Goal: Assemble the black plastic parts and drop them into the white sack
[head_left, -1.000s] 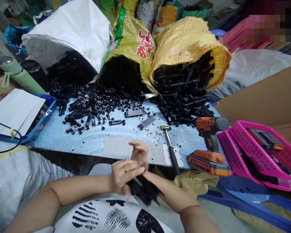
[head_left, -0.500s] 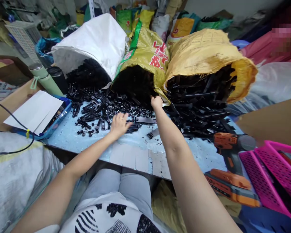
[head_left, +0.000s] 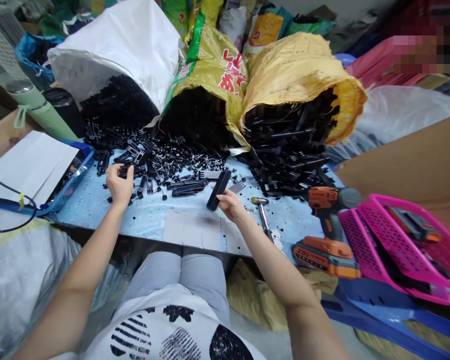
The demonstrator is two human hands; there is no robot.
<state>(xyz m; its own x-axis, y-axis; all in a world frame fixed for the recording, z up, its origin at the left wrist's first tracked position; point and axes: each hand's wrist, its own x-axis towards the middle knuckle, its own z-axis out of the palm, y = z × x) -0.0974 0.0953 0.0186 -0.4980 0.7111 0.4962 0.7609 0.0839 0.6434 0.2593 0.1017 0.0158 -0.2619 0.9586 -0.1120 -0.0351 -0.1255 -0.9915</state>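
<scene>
My right hand (head_left: 229, 204) grips a long black plastic bar (head_left: 218, 190) and holds it tilted above the light blue table (head_left: 150, 215). My left hand (head_left: 120, 184) is closed on small black parts at the near edge of the loose pile of black parts (head_left: 161, 162). Three sacks lie on their sides at the back, mouths toward me: a white sack (head_left: 123, 55), a yellow-green sack (head_left: 210, 80) and a yellow sack (head_left: 303, 75) spilling long black bars.
A small hammer (head_left: 263, 212) and an orange cordless drill (head_left: 324, 225) lie right of my right hand. Pink baskets (head_left: 397, 240) sit at far right. A blue tray (head_left: 73, 175) with white paper (head_left: 26, 167) and a green bottle (head_left: 37, 110) stand at left.
My right hand has drawn back from the sack mouths with a black bar in it. My left hand has shifted left to the small parts. The view has tilted down.
</scene>
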